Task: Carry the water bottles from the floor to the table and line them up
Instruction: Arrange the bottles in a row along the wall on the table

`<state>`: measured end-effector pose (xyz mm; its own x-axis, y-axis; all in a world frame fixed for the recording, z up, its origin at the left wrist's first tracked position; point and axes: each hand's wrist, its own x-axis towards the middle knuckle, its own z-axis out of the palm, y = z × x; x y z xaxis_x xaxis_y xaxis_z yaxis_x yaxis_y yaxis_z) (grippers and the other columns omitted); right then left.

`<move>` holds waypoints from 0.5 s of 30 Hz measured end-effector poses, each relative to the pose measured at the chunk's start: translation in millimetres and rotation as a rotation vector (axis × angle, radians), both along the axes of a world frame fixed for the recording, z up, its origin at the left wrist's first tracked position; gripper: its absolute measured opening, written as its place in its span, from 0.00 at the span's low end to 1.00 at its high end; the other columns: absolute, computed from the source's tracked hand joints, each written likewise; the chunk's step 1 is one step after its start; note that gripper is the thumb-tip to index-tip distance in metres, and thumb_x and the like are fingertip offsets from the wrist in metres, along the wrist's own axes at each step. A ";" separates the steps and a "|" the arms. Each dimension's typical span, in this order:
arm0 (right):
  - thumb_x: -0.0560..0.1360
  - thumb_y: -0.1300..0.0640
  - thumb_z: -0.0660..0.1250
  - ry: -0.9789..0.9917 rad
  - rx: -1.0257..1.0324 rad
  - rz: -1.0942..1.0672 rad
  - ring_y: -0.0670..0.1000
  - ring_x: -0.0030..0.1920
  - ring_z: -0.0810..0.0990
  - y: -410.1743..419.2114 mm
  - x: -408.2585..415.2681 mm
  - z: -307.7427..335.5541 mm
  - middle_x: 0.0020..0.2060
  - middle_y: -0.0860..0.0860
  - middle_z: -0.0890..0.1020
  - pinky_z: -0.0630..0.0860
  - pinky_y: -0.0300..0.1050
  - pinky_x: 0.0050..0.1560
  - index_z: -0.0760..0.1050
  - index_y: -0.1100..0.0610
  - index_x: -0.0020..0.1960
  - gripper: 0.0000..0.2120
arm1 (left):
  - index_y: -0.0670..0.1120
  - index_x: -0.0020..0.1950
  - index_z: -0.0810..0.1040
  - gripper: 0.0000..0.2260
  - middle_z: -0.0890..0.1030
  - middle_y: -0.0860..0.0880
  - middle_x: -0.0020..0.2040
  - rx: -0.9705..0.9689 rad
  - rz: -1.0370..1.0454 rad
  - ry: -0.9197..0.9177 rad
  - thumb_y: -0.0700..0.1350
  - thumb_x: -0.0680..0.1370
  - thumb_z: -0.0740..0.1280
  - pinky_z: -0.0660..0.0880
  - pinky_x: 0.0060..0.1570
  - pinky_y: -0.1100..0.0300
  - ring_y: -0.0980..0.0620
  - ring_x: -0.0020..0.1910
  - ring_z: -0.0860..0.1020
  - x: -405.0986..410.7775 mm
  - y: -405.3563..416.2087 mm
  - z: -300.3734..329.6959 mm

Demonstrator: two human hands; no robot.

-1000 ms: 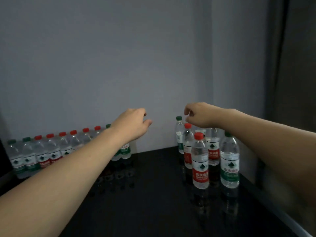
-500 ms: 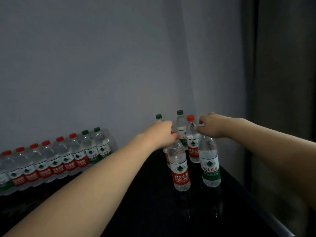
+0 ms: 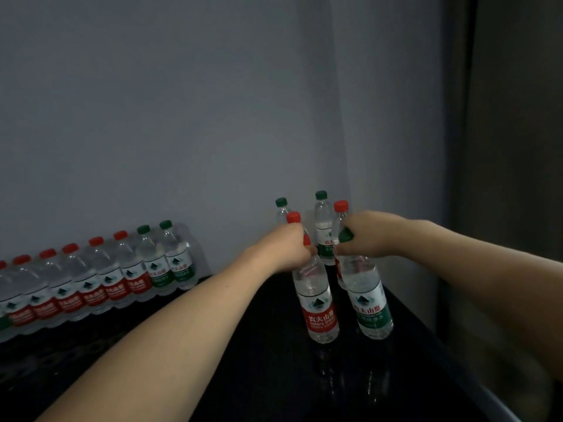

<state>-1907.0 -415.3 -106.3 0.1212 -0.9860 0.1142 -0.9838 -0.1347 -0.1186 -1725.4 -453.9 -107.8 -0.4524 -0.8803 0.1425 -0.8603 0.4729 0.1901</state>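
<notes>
Gripping two bottles by their necks, both hands reach to the cluster right of the frame's centre; the left hand (image 3: pixel 286 248) has its fingers curled round the top of the red-labelled bottle (image 3: pixel 316 303), a sliver of red cap showing at its knuckles; the right hand (image 3: pixel 364 236) is curled round the neck of the green-labelled bottle (image 3: pixel 370 300), its green cap poking out between thumb and fingers. Both bottles are clear plastic, filled with water, wrapped low down by a band with a small mountain emblem on white above the coloured part; they stand upright and close side by side on the surface (image 3: pixel 274 385), the green one to the right and slightly further back. Just behind them stand four more bottles (image 3: pixel 323 226), two red caps and two green caps showing above the hands, packed tight toward the corner.

At the lower left of the frame a long row of bottles (image 3: pixel 100 284) runs along the foot of the wall, touching shoulder to shoulder; red caps and red labels fill most of it, the two at its right end being green, and another green label shows at the very left edge.

The surface is black and glossy, with faint reflections of the bottles in it; its right edge runs diagonally toward the lower right corner. The wall (image 3: pixel 182 117) is plain pale grey, filling the upper frame; a dark curtain or panel (image 3: pixel 518 147) hangs down the right side; the light is dim throughout.
</notes>
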 end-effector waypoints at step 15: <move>0.72 0.39 0.69 -0.168 -0.032 0.186 0.50 0.34 0.82 -7.0 134.5 41.3 0.37 0.52 0.82 0.78 0.43 0.33 0.76 0.56 0.46 0.19 | 0.51 0.48 0.71 0.10 0.73 0.52 0.42 -0.237 0.217 -0.026 0.56 0.79 0.65 0.65 0.36 0.57 0.55 0.38 0.71 181.9 29.3 55.2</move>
<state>-1772.5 -422.3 -65.0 0.2771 -0.9440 0.1792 -0.9085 -0.3181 -0.2709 -1543.5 -424.6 -52.6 -0.2639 -0.9003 0.3463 -0.9491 0.3064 0.0734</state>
